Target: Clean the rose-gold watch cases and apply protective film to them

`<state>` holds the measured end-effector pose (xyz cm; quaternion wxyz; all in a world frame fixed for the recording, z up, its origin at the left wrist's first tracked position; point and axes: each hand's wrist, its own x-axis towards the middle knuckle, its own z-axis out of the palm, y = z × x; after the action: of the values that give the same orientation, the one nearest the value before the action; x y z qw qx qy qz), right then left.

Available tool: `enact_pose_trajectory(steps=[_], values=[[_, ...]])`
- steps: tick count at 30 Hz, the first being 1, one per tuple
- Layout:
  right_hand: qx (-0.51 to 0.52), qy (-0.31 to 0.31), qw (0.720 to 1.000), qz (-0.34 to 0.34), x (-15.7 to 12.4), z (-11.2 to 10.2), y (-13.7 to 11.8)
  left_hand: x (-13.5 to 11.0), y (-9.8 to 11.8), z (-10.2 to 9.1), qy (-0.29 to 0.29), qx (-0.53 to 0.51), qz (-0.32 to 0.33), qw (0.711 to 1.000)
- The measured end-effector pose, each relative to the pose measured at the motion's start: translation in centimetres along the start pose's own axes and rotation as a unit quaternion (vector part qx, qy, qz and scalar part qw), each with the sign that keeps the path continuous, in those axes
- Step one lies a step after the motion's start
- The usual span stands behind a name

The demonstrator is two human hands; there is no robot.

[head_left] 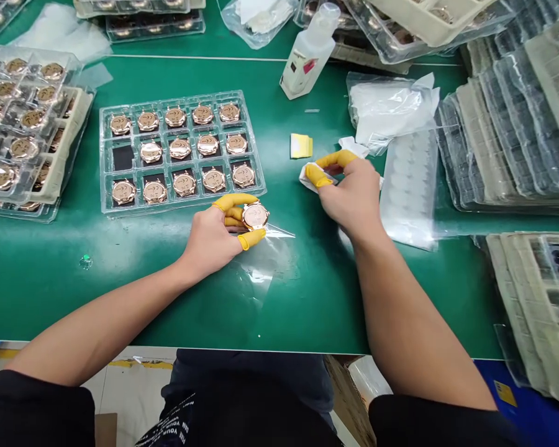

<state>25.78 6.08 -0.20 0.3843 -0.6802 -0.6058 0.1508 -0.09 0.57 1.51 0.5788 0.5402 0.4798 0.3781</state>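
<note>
Pinching a round rose-gold watch case (255, 216) in yellow-capped fingers (251, 239), the left hand (209, 239) holds it over a sheet of clear plastic film (256, 267) on the green tabletop (74, 298), just beside the front edge of a clear plastic tray (181, 208). That tray has three rows of five slots, with fourteen watch cases sitting in them and one slot (123, 157) in the middle row showing only its dark pad. The right hand (342, 192) is apart from the left, its yellow-capped fingers (335, 159) closed around a crumpled white wipe (313, 177). Near that wipe lie a small yellow-and-white pad (301, 146) and a white moulded tray (407, 186). Farther up stand a white plastic bottle (307, 53) and a plastic bag (391, 105) holding something white. More trays of watch cases (23, 130) overlap at the left, while stacks of grey and beige trays (507, 124) fill the right side.
</note>
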Motion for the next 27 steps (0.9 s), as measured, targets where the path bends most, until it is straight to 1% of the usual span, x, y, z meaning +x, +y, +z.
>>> enact_pose_trajectory(steps=[1,2,3,4,5,7,8,9,10,12,14,16,19,24,25,27], values=[[0.059,-0.044,0.997,-0.014,-0.6,-0.3,-1.1,0.0,0.0,0.0,0.001,-0.001,0.002,1.000],[0.116,-0.092,0.988,-0.033,-1.3,-0.5,-2.2,0.0,0.0,0.0,0.003,-0.001,0.003,1.000],[0.162,-0.134,0.976,-0.061,-2.1,-0.6,-3.3,0.0,0.0,0.1,0.002,0.000,0.004,1.000],[0.190,-0.160,0.964,-0.100,-2.9,-0.6,-4.3,0.1,0.0,0.1,0.000,0.000,0.004,1.000],[0.199,-0.169,0.954,-0.147,-3.6,-0.3,-5.1,0.1,-0.1,0.0,-0.004,-0.001,0.003,1.000],[0.183,-0.146,0.943,-0.235,-4.6,0.4,-6.0,0.2,-0.2,0.0,-0.016,-0.010,0.000,1.000],[0.165,-0.127,0.942,-0.264,-4.9,0.8,-6.1,0.2,-0.2,-0.1,-0.022,-0.015,-0.001,1.000],[0.144,-0.107,0.944,-0.278,-5.1,1.0,-6.1,0.2,-0.2,-0.1,-0.025,-0.019,-0.001,0.999],[0.125,-0.093,0.947,-0.282,-5.1,1.2,-6.0,0.2,-0.2,-0.1,-0.027,-0.021,-0.001,0.999],[0.094,-0.093,0.950,-0.283,-5.0,1.1,-5.8,0.1,0.0,-0.2,-0.022,-0.015,0.001,1.000],[0.088,-0.117,0.947,-0.287,-4.8,0.9,-5.8,0.1,0.1,-0.3,-0.006,-0.006,-0.008,1.000],[0.109,-0.138,0.944,-0.280,-4.6,0.9,-5.9,0.2,0.1,-0.5,-0.016,0.005,-0.027,1.000],[0.132,-0.120,0.950,-0.257,-4.3,1.2,-6.2,0.3,-0.1,-0.8,-0.014,0.002,-0.034,0.999],[0.124,-0.129,0.947,-0.267,-4.7,2.1,-6.5,0.3,-0.2,-0.9,-0.005,0.013,-0.045,0.999],[0.122,-0.122,0.950,-0.259,-4.7,2.1,-6.3,0.3,-0.2,-0.8,-0.001,0.011,-0.047,0.999],[0.125,-0.088,0.959,-0.239,-4.5,1.8,-5.5,0.3,-0.2,-0.5,0.012,-0.004,-0.044,0.999]])
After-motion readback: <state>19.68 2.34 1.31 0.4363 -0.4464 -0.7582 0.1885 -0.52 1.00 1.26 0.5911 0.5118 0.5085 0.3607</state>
